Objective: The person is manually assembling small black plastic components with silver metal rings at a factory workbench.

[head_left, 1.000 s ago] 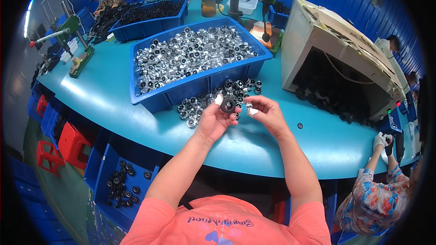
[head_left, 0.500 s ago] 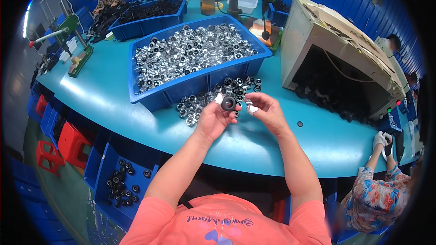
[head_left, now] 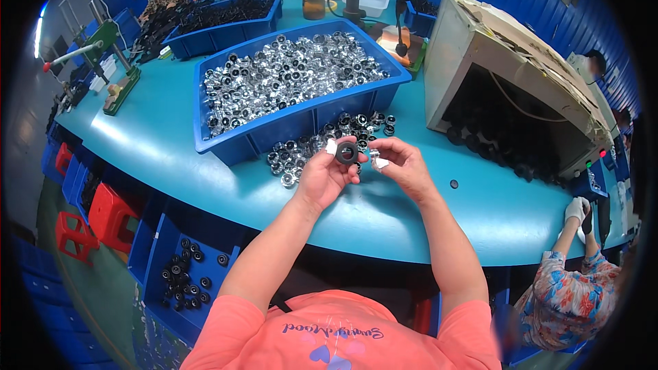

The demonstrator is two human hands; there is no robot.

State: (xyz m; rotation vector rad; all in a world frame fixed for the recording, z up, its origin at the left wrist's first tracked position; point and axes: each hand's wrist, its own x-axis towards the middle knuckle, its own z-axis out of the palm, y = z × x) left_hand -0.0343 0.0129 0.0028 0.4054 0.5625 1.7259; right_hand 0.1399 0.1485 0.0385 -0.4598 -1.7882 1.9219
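My left hand [head_left: 323, 177] grips a black rubber ring [head_left: 347, 153], its round opening turned toward me. White tape or a finger cover wraps the thumb. Just to the right, my right hand [head_left: 403, 166] pinches a small clear and silver wheel hub [head_left: 374, 154] between thumb and fingers; white wrapping covers its thumb too. The hub and the ring are close together but apart. Behind my hands lies a loose heap of similar clear hubs [head_left: 288, 157] with black centres, against a large blue bin [head_left: 274, 133] full of them.
A pale box [head_left: 442, 75] with black wheels inside stands at the right. One small black piece [head_left: 454, 183] lies on the teal table [head_left: 493, 226]. Below left, a blue crate [head_left: 154, 247] holds finished-looking black wheels. A green hand press [head_left: 120, 92] stands far left. Other people work around.
The black ring has tilted slightly in my left hand, showing more of its opening. My right hand barely moved. Across the table, a person's arm reached over the bin of black parts.
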